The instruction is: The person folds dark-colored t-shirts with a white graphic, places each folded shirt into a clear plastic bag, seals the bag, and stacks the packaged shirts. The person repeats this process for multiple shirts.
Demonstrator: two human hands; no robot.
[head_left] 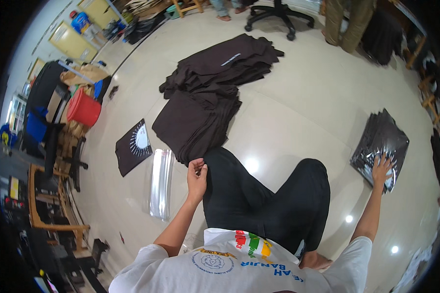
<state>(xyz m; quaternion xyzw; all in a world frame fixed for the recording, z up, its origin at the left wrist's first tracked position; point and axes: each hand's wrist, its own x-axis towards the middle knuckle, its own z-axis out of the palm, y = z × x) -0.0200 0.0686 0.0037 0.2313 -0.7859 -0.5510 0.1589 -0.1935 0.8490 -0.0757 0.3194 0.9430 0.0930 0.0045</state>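
Observation:
My left hand (pixel 197 173) has curled fingers at the near corner of a stack of dark brown folded cloth (pixel 195 122), beside my left knee; whether it grips anything is unclear. My right hand (pixel 382 168) rests with spread fingers on a pile of dark folded items in shiny clear plastic (pixel 376 136) at the right. A strip of clear plastic packaging (pixel 160 183) lies left of my left leg. Just beyond it is a dark folded garment (pixel 129 154) with a white sunburst print. A second, looser dark cloth pile (pixel 220 63) lies beyond the stack.
A red bucket (pixel 83 106), office chairs and a wooden frame (pixel 36 195) line the left. A chair's wheeled base (pixel 278 22) stands at the top, near other people's feet (pixel 224 14) and legs (pixel 347 27). Dark items and wooden racks (pixel 428 100) edge the right.

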